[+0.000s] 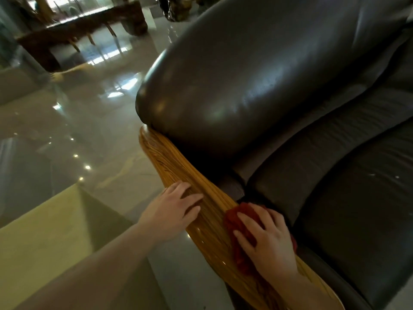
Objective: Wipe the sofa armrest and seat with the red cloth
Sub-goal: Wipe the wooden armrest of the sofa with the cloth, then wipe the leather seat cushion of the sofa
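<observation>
A striped wooden armrest (178, 166) runs diagonally from the padded dark leather arm cushion (234, 74) toward the bottom right. My right hand (268, 240) presses the crumpled red cloth (234, 222) flat on the armrest's inner side, fingers spread over it. My left hand (176, 209) lies flat on the wood just left of the cloth, holding nothing. The dark leather seat cushion (335, 209) lies to the right, below the armrest.
A glossy grey tiled floor (89, 130) spreads to the left. A pale yellow surface (44, 231) sits at lower left. A dark wooden table with chairs (85, 25) stands far back. The sofa back (391, 74) rises at right.
</observation>
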